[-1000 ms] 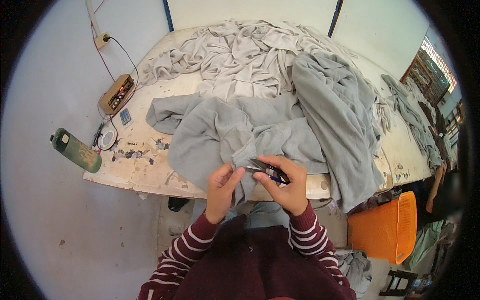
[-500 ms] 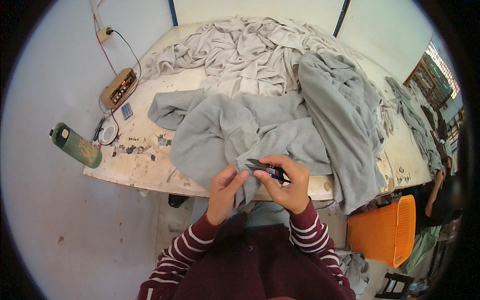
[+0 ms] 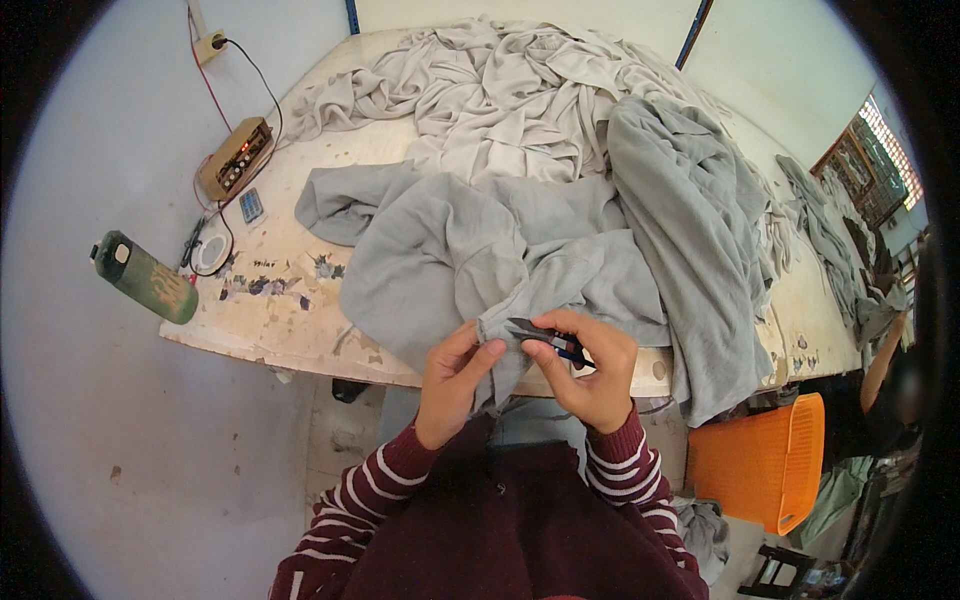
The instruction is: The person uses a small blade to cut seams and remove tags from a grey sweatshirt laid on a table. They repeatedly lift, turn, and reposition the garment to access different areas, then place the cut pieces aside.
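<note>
Cloth point(image 3: 415, 250): spread just beyond my grip, its edge pinched in my left hand point(image 3: 455, 380) | snips point(image 3: 528, 328): pinched in my right hand point(image 3: 600, 375), tip at that edge | progress: mid-work, I judge; no finished cut visible, cannot tell how much remains | pale pile point(image 3: 500, 100) farther beyond, grey drape point(image 3: 680, 230) to the right

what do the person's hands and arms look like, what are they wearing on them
The left hand and right hand are ungloved. Both arms are covered to the wrist by long maroon knit sleeves ringed with thin white stripes, ending in plain maroon cuffs.
</note>
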